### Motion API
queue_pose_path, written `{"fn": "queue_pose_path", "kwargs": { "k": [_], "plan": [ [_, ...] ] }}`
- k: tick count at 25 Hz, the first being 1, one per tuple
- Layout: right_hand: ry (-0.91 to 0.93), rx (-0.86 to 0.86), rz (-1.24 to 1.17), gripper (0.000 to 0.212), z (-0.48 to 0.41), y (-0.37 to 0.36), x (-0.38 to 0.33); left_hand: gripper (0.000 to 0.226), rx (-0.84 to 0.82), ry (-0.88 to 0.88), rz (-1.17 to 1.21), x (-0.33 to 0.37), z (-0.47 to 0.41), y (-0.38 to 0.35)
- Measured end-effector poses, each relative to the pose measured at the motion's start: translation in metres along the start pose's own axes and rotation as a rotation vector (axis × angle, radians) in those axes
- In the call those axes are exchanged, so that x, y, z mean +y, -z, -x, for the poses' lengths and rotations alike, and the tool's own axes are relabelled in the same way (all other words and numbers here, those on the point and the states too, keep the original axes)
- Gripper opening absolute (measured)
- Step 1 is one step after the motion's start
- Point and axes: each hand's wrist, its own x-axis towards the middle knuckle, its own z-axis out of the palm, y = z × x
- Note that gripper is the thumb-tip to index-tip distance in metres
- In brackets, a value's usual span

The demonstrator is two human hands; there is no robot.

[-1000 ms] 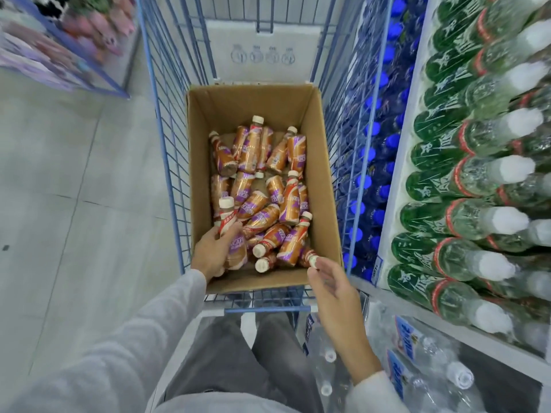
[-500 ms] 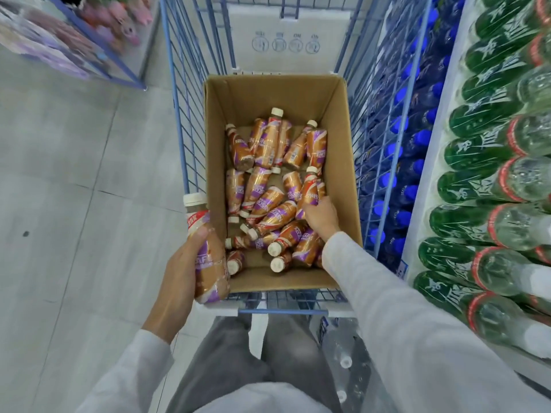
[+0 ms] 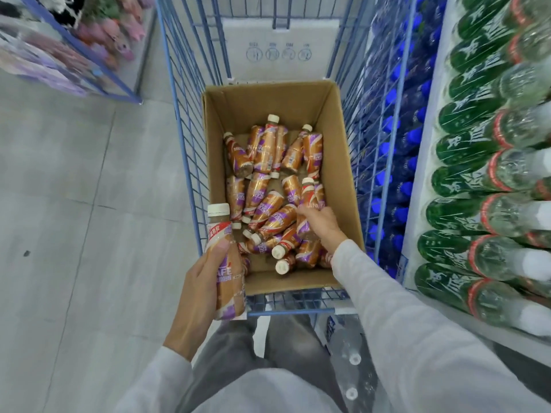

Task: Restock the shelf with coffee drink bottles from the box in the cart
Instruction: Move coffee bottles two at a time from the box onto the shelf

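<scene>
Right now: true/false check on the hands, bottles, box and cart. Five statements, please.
1. The left hand holds a coffee bottle upright, cap up. True.
2. The right hand is empty and outside the box. False: it is inside the box, gripping another bottle.
3. The box sits in a blue wire cart. True.
4. The loose bottles in the box stand in neat rows. False: they lie jumbled on their sides.
5. The green bottles are shelved on the person's left. False: they are on the right.
</scene>
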Motion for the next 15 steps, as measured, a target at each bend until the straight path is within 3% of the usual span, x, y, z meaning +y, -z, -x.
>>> {"fn": "queue_pose_path", "kwargs": {
  "k": [4,8,12,15],
  "plan": [
    [0.01,-0.096,-0.325,0.074,0.113,0.027,0.007,0.043,-0.142,-0.056,-0.042,0.029,0.022,-0.009],
    [0.184,0.011,-0.485,0.062,0.2,0.062,0.023,0.053,-0.372,-0.145,-0.177,0.053,0.051,-0.038],
    [0.313,0.179,-0.605,0.054,0.281,0.099,0.051,0.049,-0.551,-0.216,-0.317,0.055,0.091,-0.08],
    [0.365,0.298,-0.71,0.042,0.338,0.128,0.084,0.062,-0.726,-0.297,-0.467,0.044,0.131,-0.111]
  ]
}}
